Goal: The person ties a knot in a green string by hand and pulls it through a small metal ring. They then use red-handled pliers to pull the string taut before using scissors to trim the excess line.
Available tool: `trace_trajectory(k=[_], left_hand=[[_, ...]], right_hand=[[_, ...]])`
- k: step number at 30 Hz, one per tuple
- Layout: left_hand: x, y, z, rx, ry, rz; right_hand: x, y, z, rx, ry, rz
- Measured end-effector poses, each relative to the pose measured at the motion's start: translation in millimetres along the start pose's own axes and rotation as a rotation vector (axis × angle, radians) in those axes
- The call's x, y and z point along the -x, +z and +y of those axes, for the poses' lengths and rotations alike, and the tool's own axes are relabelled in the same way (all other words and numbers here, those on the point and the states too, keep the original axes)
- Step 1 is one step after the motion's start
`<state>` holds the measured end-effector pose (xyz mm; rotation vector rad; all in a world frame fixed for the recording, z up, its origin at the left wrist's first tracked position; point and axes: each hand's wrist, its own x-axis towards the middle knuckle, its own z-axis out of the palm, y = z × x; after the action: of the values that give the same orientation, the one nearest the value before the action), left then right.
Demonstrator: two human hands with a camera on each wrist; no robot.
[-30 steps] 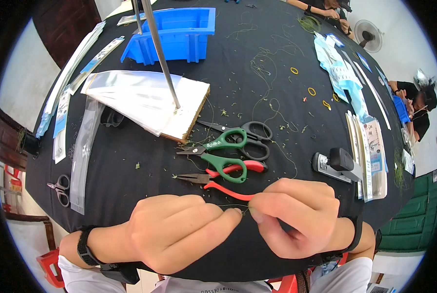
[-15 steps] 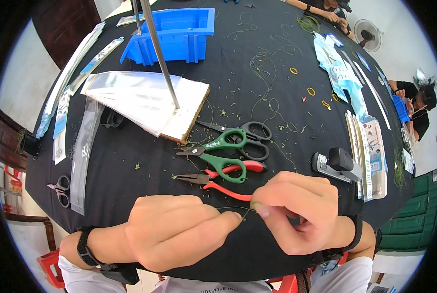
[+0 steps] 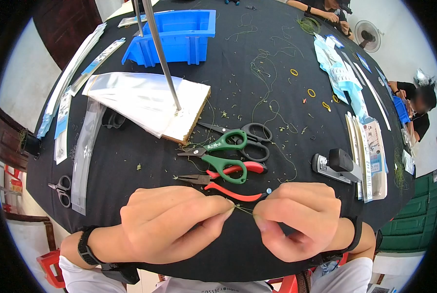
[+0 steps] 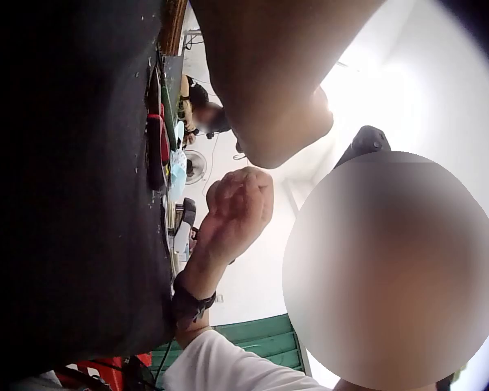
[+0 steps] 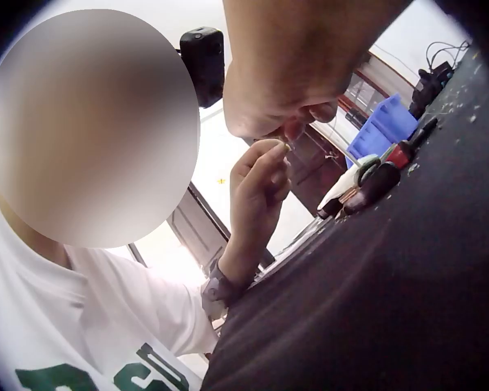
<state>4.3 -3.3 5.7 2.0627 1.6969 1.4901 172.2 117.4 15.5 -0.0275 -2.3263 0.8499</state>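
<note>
A thin green line [image 3: 244, 209] runs between the fingertips of both hands above the near side of the black-covered table. My left hand [image 3: 172, 225] pinches one end between thumb and forefinger, where a small green tuft shows. The right hand [image 3: 300, 222] pinches the line a short way off, its fingers curled in. Just beyond the hands lie red-handled pliers [image 3: 235, 193], overlapped by green-handled scissors [image 3: 223, 168]. Black-handled scissors [image 3: 256, 141] rest partly under the green ones. In the right wrist view, the left hand [image 5: 259, 181] appears with fingertips close to the right hand [image 5: 289, 102].
A white board [image 3: 196, 93] with a metal rod and clear sleeves stands left of centre, a blue bin [image 3: 177, 46] behind it. At right are a stapler [image 3: 336, 166] and packets [image 3: 374, 158]. Small scissors [image 3: 62, 190] lie far left. Thread scraps and yellow rubber bands [image 3: 311, 93] are scattered about.
The left hand has shifted slightly left and its thumb has closed up to the forefinger. The right hand has moved a little lower and right. The line now spans straight between them.
</note>
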Motion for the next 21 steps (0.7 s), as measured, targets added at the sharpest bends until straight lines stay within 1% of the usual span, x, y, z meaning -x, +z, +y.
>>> trace_trajectory(k=[5,8,14,17,21], left_hand=[[-0.3,-0.4,-0.2,-0.012,0.011,-0.007],[-0.6,-0.7,-2.3,-0.028,0.072,-0.021],[0.7,0.3,-3.6,-0.050,0.139,-0.027],[1.8,1.9,-4.7,-0.059,0.164,-0.025],[2.3,-0.4,-5.0,-0.091,0.241,-0.071]], right_hand=[[-0.6,-0.3,-0.1,-0.001,0.001,-0.001],[-0.3,0.1,-0.8,-0.002,0.005,0.005],[-1.4,2.0,1.1,-0.001,-0.072,0.005],[-1.0,3.1,-0.4,0.030,-0.075,0.021],[1.8,2.3,-0.8,0.040,-0.051,0.004]])
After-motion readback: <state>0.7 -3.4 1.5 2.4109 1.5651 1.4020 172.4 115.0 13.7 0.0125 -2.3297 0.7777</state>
